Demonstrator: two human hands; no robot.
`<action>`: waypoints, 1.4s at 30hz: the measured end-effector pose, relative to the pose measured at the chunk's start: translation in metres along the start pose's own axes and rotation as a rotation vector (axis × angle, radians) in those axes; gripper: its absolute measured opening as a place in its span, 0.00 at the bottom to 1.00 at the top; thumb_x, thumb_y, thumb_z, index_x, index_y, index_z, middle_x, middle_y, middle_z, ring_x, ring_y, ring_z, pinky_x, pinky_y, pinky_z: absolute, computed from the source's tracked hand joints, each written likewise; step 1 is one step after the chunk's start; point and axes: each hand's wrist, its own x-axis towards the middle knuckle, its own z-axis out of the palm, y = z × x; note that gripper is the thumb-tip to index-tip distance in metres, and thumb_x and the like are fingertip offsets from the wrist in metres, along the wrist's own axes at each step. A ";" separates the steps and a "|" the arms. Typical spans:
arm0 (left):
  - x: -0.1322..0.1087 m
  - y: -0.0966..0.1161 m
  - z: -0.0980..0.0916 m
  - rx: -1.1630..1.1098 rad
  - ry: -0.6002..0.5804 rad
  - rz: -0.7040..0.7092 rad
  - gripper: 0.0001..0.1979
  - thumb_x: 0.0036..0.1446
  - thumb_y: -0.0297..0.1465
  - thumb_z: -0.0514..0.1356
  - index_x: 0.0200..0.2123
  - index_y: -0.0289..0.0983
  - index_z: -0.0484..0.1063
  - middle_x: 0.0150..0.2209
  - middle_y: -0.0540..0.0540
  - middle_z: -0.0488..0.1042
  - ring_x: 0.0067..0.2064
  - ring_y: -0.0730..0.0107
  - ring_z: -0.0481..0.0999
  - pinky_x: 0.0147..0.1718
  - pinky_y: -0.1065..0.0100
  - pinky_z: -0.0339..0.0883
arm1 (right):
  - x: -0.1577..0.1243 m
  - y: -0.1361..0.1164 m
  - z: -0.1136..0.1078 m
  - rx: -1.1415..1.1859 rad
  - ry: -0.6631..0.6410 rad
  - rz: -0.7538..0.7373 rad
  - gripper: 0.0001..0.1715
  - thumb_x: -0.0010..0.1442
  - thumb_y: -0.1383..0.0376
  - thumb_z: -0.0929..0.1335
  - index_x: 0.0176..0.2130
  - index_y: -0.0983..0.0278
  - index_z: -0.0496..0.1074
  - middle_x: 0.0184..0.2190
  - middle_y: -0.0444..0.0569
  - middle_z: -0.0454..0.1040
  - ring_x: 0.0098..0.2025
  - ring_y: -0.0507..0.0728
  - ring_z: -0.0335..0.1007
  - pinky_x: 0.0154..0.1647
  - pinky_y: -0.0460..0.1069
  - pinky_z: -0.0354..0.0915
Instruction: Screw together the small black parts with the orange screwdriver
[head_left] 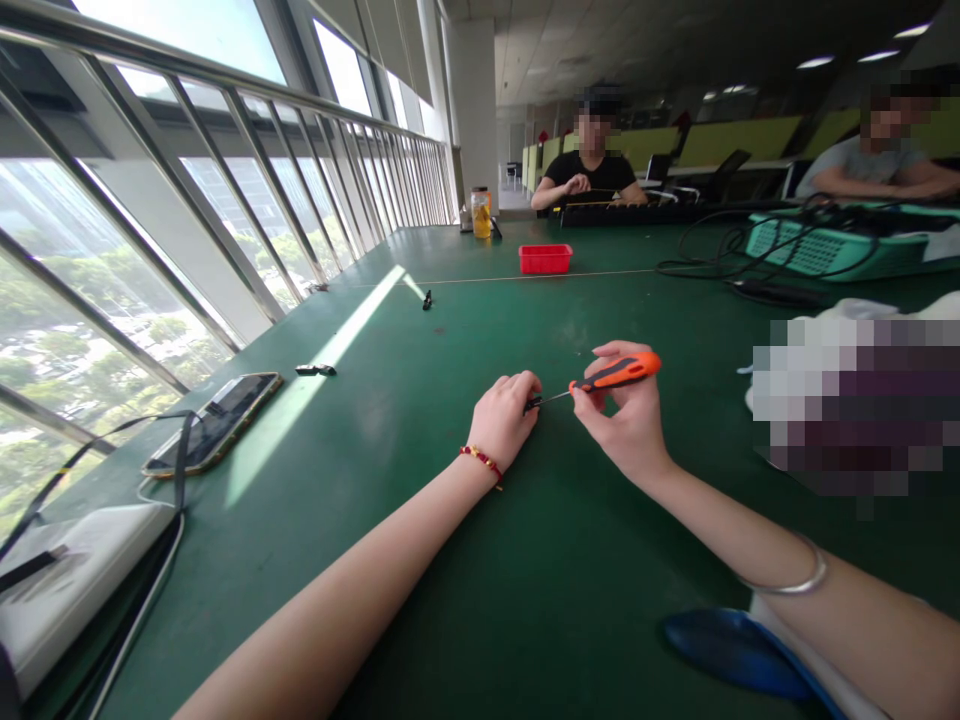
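My left hand (508, 418), with a red beaded bracelet at its wrist, is closed on a small black part (531, 404) near the middle of the green table (450, 560). Most of that part is hidden by the fingers. An orange and black screwdriver (619, 372) is held by its handle in my right hand (628, 415). Its thin metal shaft points left, and the tip meets the black part. Two more small black pieces lie apart on the table, one (316, 370) at the left and one (427, 300) farther back.
A phone (217, 425), cables and a white power strip (90, 570) lie at the left. Farther back are a red box (545, 259), a jar (481, 213) and a teal basket (825, 245). Two people sit across the table. A blue object (731, 650) is near my right forearm.
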 end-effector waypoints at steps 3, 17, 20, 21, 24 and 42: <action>0.000 0.000 0.001 -0.002 0.003 0.009 0.08 0.50 0.23 0.55 0.35 0.39 0.62 0.33 0.50 0.71 0.38 0.68 0.69 0.36 0.68 0.64 | 0.001 0.002 0.000 0.005 0.003 -0.011 0.20 0.50 0.66 0.68 0.42 0.59 0.57 0.25 0.38 0.59 0.23 0.50 0.60 0.27 0.48 0.61; 0.000 0.002 -0.002 -0.026 0.001 -0.029 0.09 0.49 0.23 0.56 0.34 0.39 0.63 0.34 0.49 0.72 0.38 0.67 0.70 0.37 0.67 0.66 | 0.001 0.001 0.000 -0.011 0.020 -0.022 0.18 0.52 0.65 0.67 0.41 0.59 0.57 0.25 0.38 0.60 0.24 0.50 0.60 0.28 0.48 0.62; 0.000 0.003 -0.002 -0.066 -0.005 -0.062 0.08 0.49 0.23 0.57 0.34 0.39 0.64 0.34 0.49 0.73 0.39 0.67 0.71 0.37 0.67 0.67 | 0.000 0.003 -0.002 -0.068 -0.017 0.013 0.07 0.57 0.63 0.64 0.36 0.59 0.59 0.20 0.37 0.58 0.20 0.49 0.59 0.27 0.48 0.60; 0.000 0.002 -0.002 -0.080 -0.004 -0.074 0.08 0.49 0.23 0.58 0.34 0.39 0.65 0.34 0.49 0.73 0.39 0.67 0.71 0.38 0.67 0.67 | -0.001 0.002 -0.003 -0.084 -0.028 0.026 0.05 0.57 0.62 0.64 0.33 0.60 0.60 0.20 0.38 0.58 0.19 0.48 0.58 0.25 0.47 0.59; 0.001 0.001 0.000 -0.142 0.011 -0.123 0.07 0.47 0.23 0.59 0.33 0.38 0.69 0.33 0.49 0.75 0.37 0.67 0.73 0.39 0.66 0.68 | -0.002 0.001 -0.004 -0.075 -0.035 0.058 0.07 0.57 0.62 0.64 0.30 0.60 0.60 0.21 0.38 0.61 0.18 0.48 0.58 0.22 0.46 0.56; 0.005 -0.008 0.000 -0.532 0.012 -0.317 0.05 0.45 0.26 0.63 0.29 0.33 0.75 0.26 0.48 0.76 0.27 0.74 0.73 0.31 0.71 0.71 | -0.001 0.003 0.000 0.035 0.026 0.032 0.22 0.48 0.69 0.69 0.40 0.58 0.56 0.27 0.40 0.61 0.23 0.50 0.61 0.25 0.49 0.62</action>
